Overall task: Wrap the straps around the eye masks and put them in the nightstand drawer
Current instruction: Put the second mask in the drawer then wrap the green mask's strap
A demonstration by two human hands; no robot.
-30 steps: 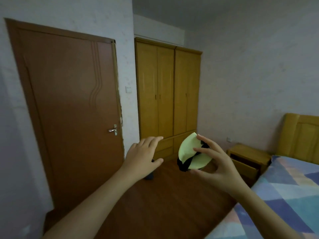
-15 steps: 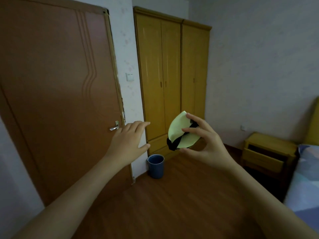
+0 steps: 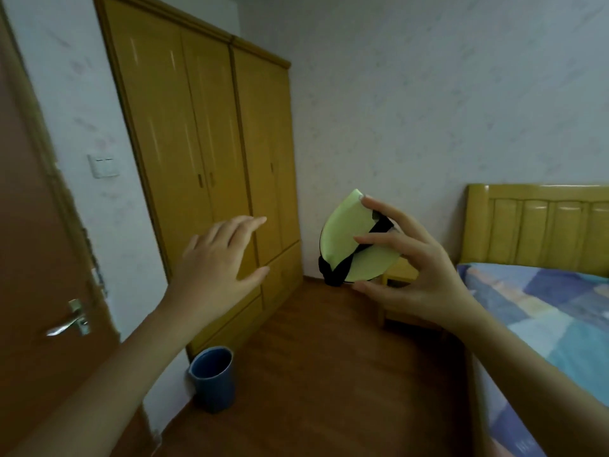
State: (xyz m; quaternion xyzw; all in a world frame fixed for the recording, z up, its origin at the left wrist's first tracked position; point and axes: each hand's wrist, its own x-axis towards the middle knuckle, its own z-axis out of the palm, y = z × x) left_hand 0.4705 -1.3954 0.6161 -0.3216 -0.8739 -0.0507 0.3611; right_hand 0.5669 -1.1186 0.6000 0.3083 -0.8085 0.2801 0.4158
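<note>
A pale green eye mask (image 3: 346, 235) with a black strap (image 3: 336, 272) wound across it is held up in mid-air by my right hand (image 3: 415, 275), pinched between the fingertips and thumb. My left hand (image 3: 217, 262) hovers to the left of the mask with fingers spread, holding nothing and not touching it. The yellow wooden nightstand (image 3: 398, 272) is mostly hidden behind the mask and my right hand, beside the bed's headboard; its drawer is out of sight.
A tall yellow wardrobe (image 3: 204, 143) stands along the left wall. A blue bin (image 3: 212, 377) sits on the wooden floor by the brown door (image 3: 39, 291). A bed with a patchwork cover (image 3: 543, 318) and yellow headboard (image 3: 540, 225) fills the right.
The view has swung right and downward: door slid left, bed and headboard came in at right. Both hands kept their pose, the right still holding the wrapped mask, now in front of the nightstand.
</note>
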